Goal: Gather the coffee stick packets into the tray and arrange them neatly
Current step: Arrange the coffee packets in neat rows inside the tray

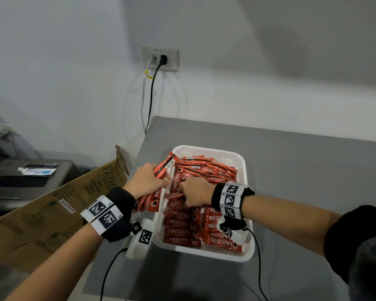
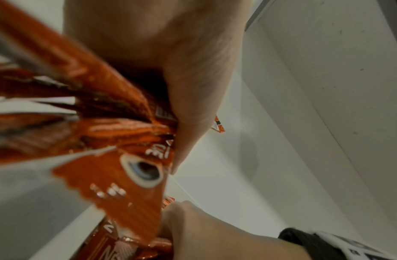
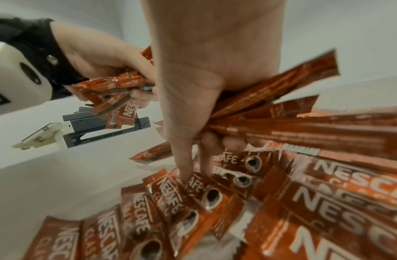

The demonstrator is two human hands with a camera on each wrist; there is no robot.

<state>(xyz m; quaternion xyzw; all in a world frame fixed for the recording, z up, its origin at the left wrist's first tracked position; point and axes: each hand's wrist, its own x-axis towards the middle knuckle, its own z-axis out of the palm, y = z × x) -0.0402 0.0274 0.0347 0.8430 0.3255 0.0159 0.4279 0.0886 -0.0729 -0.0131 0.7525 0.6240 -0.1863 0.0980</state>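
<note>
Your left hand clamps a fanned bundle of coffee stick packets over the tray edge, while your right hand grips more and pinches another inside, likely squaring them into rows.

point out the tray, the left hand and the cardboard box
tray (image 1: 206, 148), head view, bare far rim
left hand (image 1: 147, 180), head view, back of the hand
cardboard box (image 1: 52, 216), head view, printed side panel
</note>
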